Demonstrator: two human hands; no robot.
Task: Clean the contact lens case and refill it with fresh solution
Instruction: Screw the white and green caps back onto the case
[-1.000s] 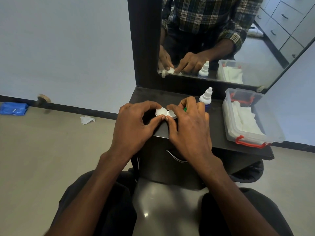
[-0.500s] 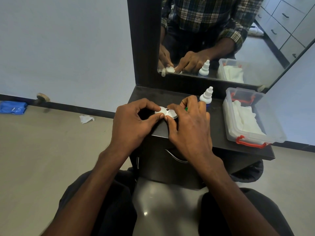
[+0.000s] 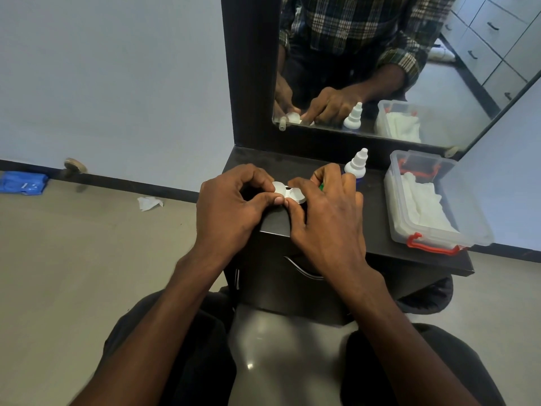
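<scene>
A white contact lens case (image 3: 288,192) is being pinched from both sides above the near left part of the dark table (image 3: 377,230): its left end by the left hand (image 3: 231,206), its right end by the right hand (image 3: 328,218). Something green, perhaps a cap, is being partly hidden behind the right hand. Just to the right, a solution bottle (image 3: 355,165) is standing upright, with a clear tissue box (image 3: 433,200) farther right.

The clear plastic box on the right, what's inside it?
Inside the clear plastic box lies a pile of white cloths or tissues. Red latches show at both ends. Anything beneath the pile is hidden.
</scene>
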